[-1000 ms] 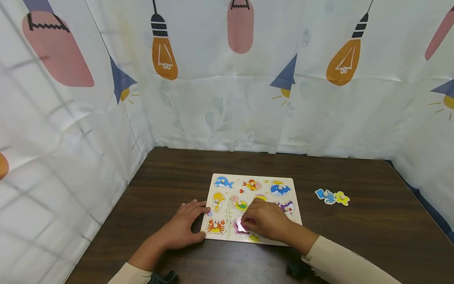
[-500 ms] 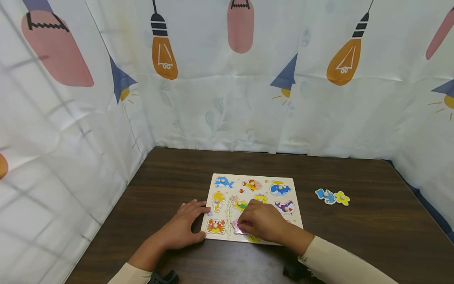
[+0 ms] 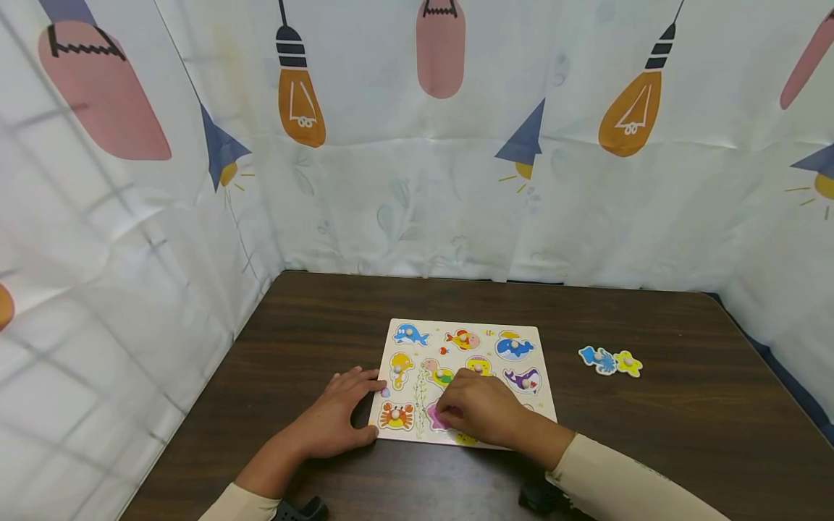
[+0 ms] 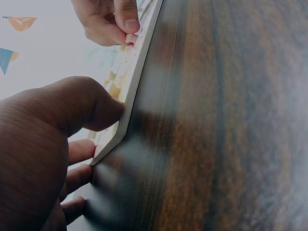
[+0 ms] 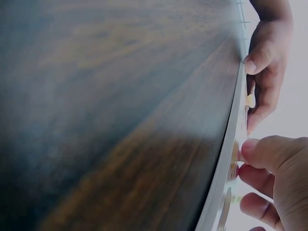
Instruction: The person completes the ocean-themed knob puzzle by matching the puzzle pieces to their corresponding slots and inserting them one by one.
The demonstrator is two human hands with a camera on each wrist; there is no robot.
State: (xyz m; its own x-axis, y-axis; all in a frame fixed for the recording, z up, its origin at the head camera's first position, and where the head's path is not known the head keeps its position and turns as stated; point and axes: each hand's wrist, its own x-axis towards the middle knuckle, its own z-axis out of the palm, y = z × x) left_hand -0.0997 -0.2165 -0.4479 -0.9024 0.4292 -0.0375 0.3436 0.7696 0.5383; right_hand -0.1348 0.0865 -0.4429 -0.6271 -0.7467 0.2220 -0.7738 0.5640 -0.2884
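Observation:
A cream wooden peg puzzle board (image 3: 420,434) with sea-animal pieces lies on the table. My right hand (image 3: 485,409) is over its front part, thumb and fingertips pinching the small knob (image 4: 130,38) of a pink puzzle piece (image 3: 435,417). That piece lies flat at its spot on the board, mostly covered by the hand. My left hand (image 3: 335,414) rests at the board's left side, fingers extended, thumb on the front left corner. The crab piece (image 3: 396,415) sits between the two hands. My right hand hides part of the board's front right.
A blue puzzle piece (image 3: 598,359) and a yellow star-shaped piece (image 3: 628,364) lie together on the dark wooden table (image 3: 704,405), right of the board. A white printed curtain (image 3: 417,181) hangs behind the table and along the left side.
The pink piece was tilted and shiny a second ago; it now lies flat on the board. My right hand has shifted slightly left with it. The left hand has stayed put.

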